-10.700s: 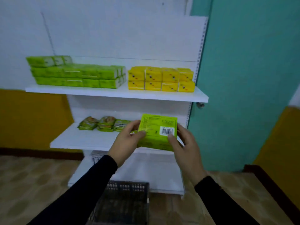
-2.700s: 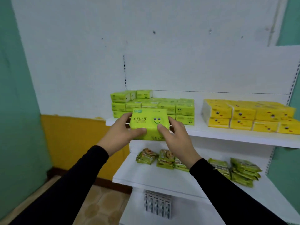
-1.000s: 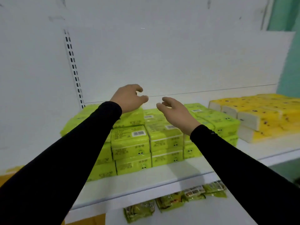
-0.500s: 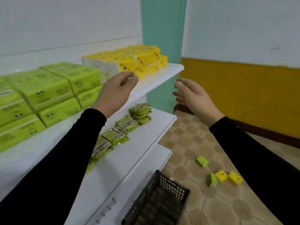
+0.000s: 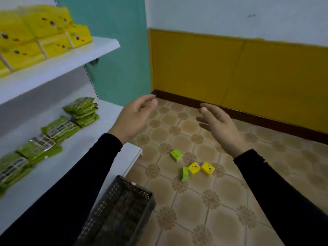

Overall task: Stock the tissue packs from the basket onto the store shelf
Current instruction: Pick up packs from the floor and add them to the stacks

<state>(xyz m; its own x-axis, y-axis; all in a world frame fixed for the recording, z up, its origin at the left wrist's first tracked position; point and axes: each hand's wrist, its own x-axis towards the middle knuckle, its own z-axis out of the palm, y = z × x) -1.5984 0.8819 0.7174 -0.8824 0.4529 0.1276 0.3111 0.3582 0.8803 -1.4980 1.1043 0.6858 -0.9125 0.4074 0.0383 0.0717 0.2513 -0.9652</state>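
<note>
On your far left, the top shelf [image 5: 74, 55] carries yellow tissue packs [image 5: 44, 32] stacked two layers high; the stack runs out of view, so you cannot count them all. Below it, the middle shelf [image 5: 71, 153] holds a row of green flat packets [image 5: 58, 128], overlapping and blurred, perhaps a dozen, with a small pile of them at the row's far end. A low bottom shelf [image 5: 131, 155] juts out under that.

At the foot of the shelves stands one dark mesh basket [image 5: 122, 206] on the tiled floor [image 5: 204, 201]; its inside looks dark, and you cannot tell whether any packs lie in it.

Your left hand [image 5: 134, 119] hangs in the air above the floor, fingers loosely curved and holding nothing. On the floor beyond the basket lie four small packs: one green pack [image 5: 176, 155] alone, then a second green pack [image 5: 184, 173] touching one yellow pack [image 5: 194, 168], with another yellow pack [image 5: 207, 168] just beside it.

Your right hand [image 5: 220, 126] hovers likewise, fingers spread and relaxed, gripping nothing. Nothing stands between either hand and the packs on the floor.
</note>
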